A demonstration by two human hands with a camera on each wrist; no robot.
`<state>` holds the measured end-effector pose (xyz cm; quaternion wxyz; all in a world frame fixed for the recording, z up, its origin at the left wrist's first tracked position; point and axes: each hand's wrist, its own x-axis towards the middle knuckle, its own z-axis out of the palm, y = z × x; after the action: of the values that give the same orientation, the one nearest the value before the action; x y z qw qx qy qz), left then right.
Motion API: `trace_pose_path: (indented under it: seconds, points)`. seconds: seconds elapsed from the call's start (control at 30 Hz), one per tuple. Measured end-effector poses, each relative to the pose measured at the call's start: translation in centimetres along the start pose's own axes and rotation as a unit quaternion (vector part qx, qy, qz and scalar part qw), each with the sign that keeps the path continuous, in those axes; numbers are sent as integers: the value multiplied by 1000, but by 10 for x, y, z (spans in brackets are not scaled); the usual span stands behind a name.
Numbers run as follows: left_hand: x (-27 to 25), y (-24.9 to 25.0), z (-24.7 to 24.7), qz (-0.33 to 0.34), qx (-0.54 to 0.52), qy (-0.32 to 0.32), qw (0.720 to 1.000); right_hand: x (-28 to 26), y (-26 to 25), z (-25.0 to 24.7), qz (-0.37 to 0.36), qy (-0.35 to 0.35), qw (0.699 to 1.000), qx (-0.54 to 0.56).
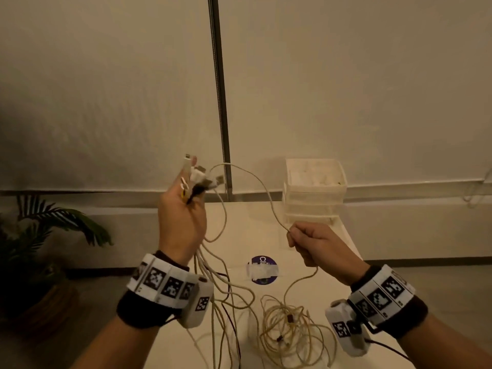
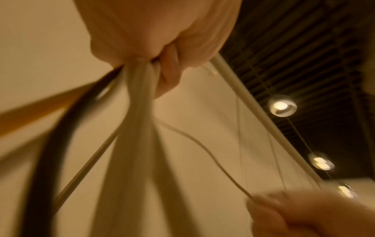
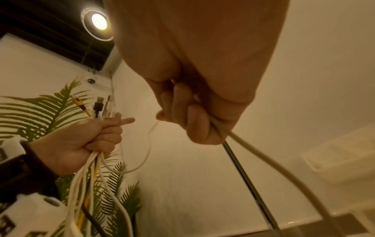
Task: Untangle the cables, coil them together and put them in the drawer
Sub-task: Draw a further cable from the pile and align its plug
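Note:
My left hand (image 1: 183, 217) is raised above the table and grips a bundle of cables (image 3: 95, 170) just below their plugs (image 1: 197, 177), which stick up out of the fist. White, yellow and black strands (image 2: 138, 128) hang from it toward the table. One white cable (image 1: 255, 179) arcs from the plugs over to my right hand (image 1: 316, 245), whose fingers curl round it. Below that hand the cable drops into a loose tangle (image 1: 290, 331) on the white table (image 1: 266, 225). A white plastic drawer unit (image 1: 314, 190) stands at the table's far right corner, its drawers closed.
A round purple sticker (image 1: 263, 270) lies in the middle of the table. A potted palm (image 1: 53, 230) stands on the floor to the left. A dark vertical pole (image 1: 221, 102) runs up the wall behind the table.

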<state>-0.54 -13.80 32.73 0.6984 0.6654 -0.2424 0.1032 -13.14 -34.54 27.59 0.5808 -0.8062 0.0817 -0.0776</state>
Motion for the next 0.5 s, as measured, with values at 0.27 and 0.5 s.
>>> trace_pose_path:
  seconds: [0.27, 0.5]
  points:
    - [-37, -6, 49, 101, 165, -284, 939, -6, -39, 18, -36, -36, 999, 14]
    - [-25, -17, 43, 49, 186, -236, 953, -15, -33, 11, -25, -42, 998, 47]
